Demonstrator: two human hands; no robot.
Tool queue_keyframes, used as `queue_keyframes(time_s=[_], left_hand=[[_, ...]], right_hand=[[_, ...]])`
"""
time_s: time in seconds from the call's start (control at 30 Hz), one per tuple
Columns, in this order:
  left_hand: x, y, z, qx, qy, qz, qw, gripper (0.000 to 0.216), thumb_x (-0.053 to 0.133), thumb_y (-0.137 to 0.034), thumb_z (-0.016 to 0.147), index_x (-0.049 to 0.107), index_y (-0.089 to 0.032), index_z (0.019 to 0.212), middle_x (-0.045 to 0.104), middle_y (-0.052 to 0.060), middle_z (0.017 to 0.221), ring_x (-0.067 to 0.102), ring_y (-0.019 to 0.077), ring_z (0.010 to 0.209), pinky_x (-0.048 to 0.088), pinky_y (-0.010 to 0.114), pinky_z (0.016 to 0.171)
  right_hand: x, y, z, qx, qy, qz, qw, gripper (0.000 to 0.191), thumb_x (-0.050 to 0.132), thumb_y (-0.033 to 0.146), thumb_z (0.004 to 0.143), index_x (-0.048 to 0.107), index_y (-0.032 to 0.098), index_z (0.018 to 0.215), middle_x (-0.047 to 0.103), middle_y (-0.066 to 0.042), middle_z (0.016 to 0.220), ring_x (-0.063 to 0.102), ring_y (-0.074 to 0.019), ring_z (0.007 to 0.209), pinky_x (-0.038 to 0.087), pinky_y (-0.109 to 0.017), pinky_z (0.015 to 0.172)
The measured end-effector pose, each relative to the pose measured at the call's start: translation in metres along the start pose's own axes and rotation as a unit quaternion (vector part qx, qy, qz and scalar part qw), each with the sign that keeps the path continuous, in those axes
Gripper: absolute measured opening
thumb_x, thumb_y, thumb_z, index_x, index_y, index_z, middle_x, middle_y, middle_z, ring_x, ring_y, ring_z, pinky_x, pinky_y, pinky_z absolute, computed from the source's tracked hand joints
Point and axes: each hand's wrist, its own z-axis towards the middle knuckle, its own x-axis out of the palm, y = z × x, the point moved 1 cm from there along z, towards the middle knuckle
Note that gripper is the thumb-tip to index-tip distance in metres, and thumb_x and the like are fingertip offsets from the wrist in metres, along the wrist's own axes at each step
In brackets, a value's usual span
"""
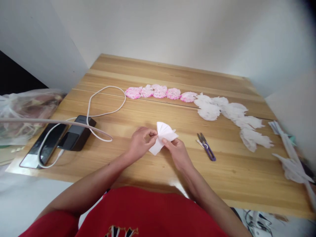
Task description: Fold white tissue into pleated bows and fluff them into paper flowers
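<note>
Head view: our left hand [140, 144] and right hand [177, 153] pinch the folded paper [165, 133]; seemingly light, flimsy, best held mid-crease.

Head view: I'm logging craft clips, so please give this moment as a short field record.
left hand: pinches fanned white paper
right hand: pinches the same paper
right of hands: purple-handled snips
far row: pink paper flowers, then white paper flowers
left: phone, power bank, white cable
surface: wooden table
</note>
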Motion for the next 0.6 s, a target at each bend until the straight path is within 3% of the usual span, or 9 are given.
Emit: queue_keyframes(time_s=[0.13, 0.6], left_hand=[[0.0005, 0.0007, 0.0007, 0.014, 0.015, 0.012, 1.0, 0.007, 0.059, -0.018, 0.08, 0.066, -0.019, 0.079, 0.07, 0.002, 0.077, 0.062, 0.017, 0.076, 0.044, 0.031, 0.077], [0.0027, 0.0043, 0.0004, -0.052, 0.053, -0.102, 0.992, 0.007, 0.065, -0.024, 0.079, 0.067, -0.017, 0.079, 0.07, 0.002, 0.079, 0.063, 0.0151, 0.076, 0.046, 0.026, 0.072]], right_hand=[[0.0012, -0.0048, 0.001, -0.003, -0.047, -0.033, 0.998, 0.029, 0.078, 0.04, 0.065, 0.075, 0.018, 0.085, 0.076, -0.006, 0.091, 0.067, -0.0188, 0.077, 0.051, -0.033, 0.076], [-0.0028, -0.0061, -0.0027, 0.008, -0.041, -0.04, 0.998, 0.026, 0.076, 0.041, 0.068, 0.074, 0.018, 0.08, 0.075, -0.005, 0.08, 0.064, -0.0155, 0.067, 0.049, -0.029, 0.067]])
